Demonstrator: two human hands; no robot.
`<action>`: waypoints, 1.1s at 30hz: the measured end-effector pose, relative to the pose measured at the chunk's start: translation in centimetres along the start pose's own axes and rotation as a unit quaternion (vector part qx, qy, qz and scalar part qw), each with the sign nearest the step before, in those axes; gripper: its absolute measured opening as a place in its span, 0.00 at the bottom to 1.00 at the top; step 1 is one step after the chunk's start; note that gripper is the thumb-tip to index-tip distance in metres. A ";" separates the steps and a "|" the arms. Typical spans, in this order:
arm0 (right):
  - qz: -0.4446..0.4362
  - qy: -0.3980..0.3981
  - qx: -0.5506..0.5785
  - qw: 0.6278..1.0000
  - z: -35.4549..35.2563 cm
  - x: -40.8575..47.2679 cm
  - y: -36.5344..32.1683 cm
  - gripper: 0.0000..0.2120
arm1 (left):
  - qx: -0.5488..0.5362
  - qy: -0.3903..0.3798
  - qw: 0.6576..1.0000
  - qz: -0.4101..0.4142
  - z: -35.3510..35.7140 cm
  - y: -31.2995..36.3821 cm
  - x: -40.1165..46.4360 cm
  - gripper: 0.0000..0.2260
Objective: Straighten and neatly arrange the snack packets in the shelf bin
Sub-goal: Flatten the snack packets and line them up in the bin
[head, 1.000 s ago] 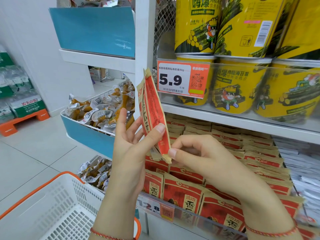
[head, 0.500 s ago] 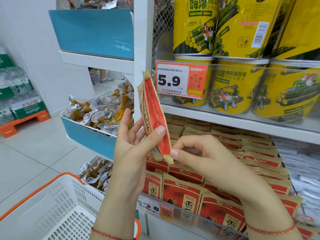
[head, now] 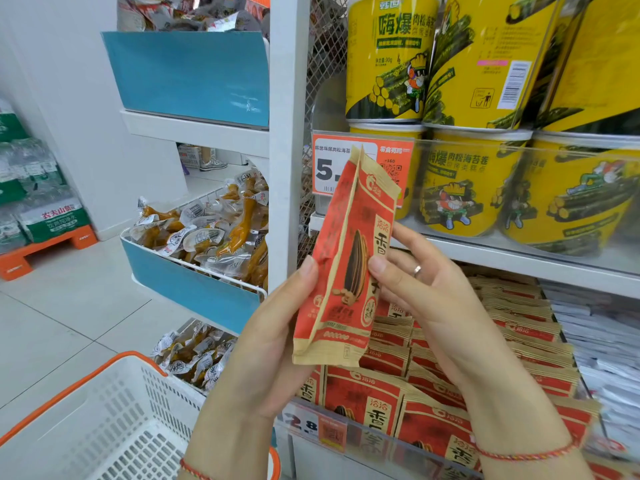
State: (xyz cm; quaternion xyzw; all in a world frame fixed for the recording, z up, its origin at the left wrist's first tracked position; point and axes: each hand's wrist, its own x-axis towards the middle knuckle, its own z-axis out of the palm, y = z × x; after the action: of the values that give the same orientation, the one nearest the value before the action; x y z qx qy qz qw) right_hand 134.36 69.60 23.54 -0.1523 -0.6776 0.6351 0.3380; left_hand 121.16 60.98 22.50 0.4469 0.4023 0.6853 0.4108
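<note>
A small stack of red and tan sunflower-seed packets (head: 349, 268) stands upright between my hands, above the shelf bin. My left hand (head: 273, 341) grips the stack's left edge with the thumb on its front. My right hand (head: 429, 299) holds the right edge, thumb on the printed face, fingers behind. Below and behind lie several rows of the same packets (head: 512, 323) in the shelf bin, whose clear front lip (head: 367, 441) carries a price tag.
Yellow seaweed-roll tubs (head: 464, 181) fill the shelf above, behind a clear guard with an orange price label (head: 394, 161). Blue-fronted wire bins of vacuum-packed snacks (head: 207, 237) stand left of the white post (head: 287, 133). A white basket with orange rim (head: 104, 420) sits at lower left.
The held packets have turned from edge-on to show their printed front, and sit further right. My right hand has moved from the bottom corner up to the right edge.
</note>
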 end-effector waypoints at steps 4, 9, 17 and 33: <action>-0.017 0.064 0.046 0.997 -0.6 0.0 -0.3 0.21 | -0.002 0.037 0.997 -0.064 -0.6 -1.0 -1.8 0.32; -0.038 0.104 0.038 0.993 -0.6 0.1 -0.3 0.20 | 0.092 0.047 0.994 -0.038 -0.3 -1.6 -2.2 0.17; -0.105 0.095 -0.128 0.982 -0.8 -0.9 -1.8 0.10 | 0.185 0.147 0.968 0.082 0.4 -1.5 -2.0 0.16; -0.212 0.146 -0.199 0.946 -2.8 -1.2 -2.0 0.13 | 0.542 0.143 0.828 -0.017 0.2 -3.8 -1.3 0.18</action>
State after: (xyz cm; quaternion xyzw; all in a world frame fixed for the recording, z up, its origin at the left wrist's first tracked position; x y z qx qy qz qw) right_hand 137.51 70.68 25.09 -0.1602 -0.7500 0.3721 0.5228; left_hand 122.44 61.06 18.69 0.4876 0.7709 0.4065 0.0521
